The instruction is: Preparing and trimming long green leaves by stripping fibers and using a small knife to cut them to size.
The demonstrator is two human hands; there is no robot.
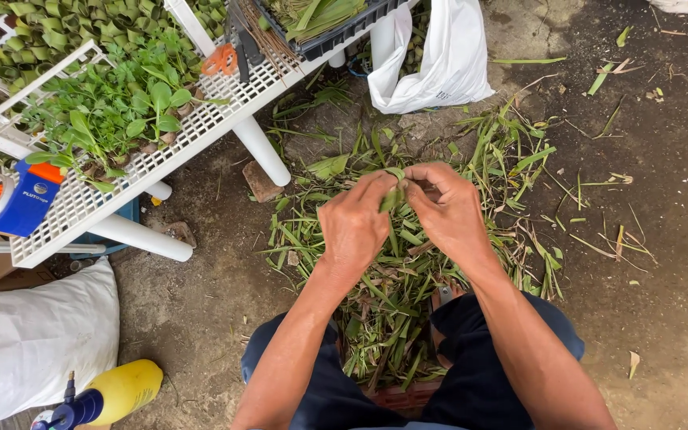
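Note:
My left hand and my right hand meet in the middle of the view, both pinching a folded green leaf strip between their fingertips. The strip is bent over at the top and partly hidden by my fingers. Below the hands lies a heap of cut green leaf scraps on the dirt ground, spreading between my knees. My legs in dark shorts frame the bottom of the view.
A white plastic grid table at the left holds seedlings in leaf cups, a blue tape dispenser and orange-handled scissors. A white bag hangs behind. A yellow spray bottle and white sack lie lower left.

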